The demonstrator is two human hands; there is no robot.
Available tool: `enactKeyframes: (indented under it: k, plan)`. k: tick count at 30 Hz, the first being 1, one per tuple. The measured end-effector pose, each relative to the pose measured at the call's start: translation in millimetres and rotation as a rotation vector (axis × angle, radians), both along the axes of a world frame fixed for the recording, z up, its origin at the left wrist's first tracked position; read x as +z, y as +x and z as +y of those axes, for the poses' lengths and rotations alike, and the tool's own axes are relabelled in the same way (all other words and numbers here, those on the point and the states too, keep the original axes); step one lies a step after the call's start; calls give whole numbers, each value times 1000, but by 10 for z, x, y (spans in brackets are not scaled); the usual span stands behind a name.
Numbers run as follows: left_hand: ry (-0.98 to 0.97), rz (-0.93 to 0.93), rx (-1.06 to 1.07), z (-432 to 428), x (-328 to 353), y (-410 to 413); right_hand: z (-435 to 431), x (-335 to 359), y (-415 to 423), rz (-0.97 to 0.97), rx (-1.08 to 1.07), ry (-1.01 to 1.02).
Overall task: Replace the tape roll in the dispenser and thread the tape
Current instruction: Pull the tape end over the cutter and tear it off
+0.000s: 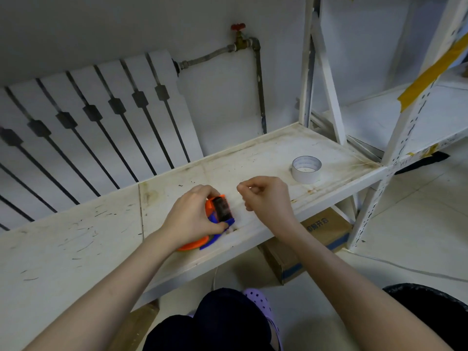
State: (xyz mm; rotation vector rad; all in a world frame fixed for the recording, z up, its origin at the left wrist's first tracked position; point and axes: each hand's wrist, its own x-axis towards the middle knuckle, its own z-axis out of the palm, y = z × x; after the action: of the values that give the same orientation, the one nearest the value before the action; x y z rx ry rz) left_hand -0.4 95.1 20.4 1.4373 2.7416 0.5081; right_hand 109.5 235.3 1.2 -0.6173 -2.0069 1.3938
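Left hand (195, 216) around orange dispenser (219, 211) (on worn shelf (76, 239)), white roll (306, 169) apart.

The tape dispenser (215, 219) is an orange and blue plastic hand-held type with a dark roller at its front end, and it lies on the scuffed white shelf near the front edge, largely covered from above so that only the roller end and part of the orange round side show. The tape roll (306, 169) is a white ring with a pale inner core, lying flat on the same shelf, well apart from the dispenser toward the far right corner.
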Motion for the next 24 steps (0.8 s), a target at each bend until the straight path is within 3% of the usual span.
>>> enactKeyframes:
  k: [12, 24]
  plan:
    - [338, -207, 111, -211, -1, 96, -116, 280, -114, -51, 48, 207]
    - [445, -287, 136, -288, -95, 111, -167, 67, -256, -138, 128, -14]
